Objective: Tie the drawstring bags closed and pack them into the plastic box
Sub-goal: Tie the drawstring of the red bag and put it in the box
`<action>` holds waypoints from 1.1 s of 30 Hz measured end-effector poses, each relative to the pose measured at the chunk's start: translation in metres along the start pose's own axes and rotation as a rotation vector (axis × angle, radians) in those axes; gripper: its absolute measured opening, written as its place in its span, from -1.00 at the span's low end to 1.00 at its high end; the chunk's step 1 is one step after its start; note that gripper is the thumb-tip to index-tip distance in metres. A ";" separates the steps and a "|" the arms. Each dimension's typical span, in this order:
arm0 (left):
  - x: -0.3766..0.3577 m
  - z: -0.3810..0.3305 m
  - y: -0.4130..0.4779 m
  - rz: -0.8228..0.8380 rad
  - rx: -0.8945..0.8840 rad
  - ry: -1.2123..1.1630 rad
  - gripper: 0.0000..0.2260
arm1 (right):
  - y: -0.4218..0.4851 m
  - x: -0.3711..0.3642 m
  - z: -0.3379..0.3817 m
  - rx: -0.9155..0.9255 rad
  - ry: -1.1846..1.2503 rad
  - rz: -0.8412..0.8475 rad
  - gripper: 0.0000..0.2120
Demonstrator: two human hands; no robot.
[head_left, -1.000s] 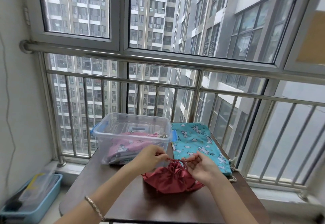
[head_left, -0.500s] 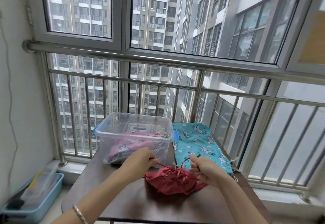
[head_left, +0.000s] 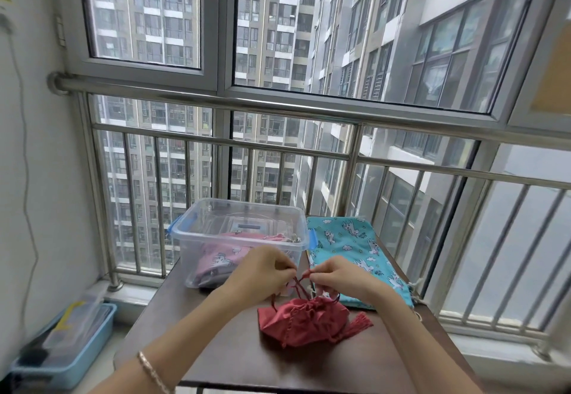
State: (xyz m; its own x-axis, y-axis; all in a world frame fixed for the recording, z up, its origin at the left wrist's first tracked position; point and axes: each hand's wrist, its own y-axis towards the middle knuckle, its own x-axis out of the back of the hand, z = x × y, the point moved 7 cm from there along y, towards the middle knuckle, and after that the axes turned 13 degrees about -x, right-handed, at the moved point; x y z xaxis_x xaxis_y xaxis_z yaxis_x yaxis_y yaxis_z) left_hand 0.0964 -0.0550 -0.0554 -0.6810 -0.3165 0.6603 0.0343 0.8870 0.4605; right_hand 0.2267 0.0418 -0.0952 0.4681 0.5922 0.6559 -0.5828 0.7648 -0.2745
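on a small dark table against a high-rise balcony railing, the left hand and right hand each pinch an end of the red cord above a red bag, which sits gathered near the table's middle. the cloth looks soft and light and would likely slide if tugged, so the cords are the place to hold. the plastic box at the back left corner holds a pink bag and has room above it. a blue bag lies along the right edge.
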 end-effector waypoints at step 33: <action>-0.065 0.035 -0.005 0.211 0.151 -0.352 -0.63 | -0.001 -0.023 -0.015 0.038 0.618 -0.048 -0.79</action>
State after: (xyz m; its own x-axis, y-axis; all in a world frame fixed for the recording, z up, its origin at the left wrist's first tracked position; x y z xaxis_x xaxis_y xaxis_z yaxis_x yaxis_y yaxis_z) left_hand 0.1152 -0.0269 -0.1212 -0.8792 -0.0122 0.4763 0.1098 0.9675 0.2276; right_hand 0.2262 0.0316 -0.1200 0.7859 0.6033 0.1353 -0.5693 0.7915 -0.2225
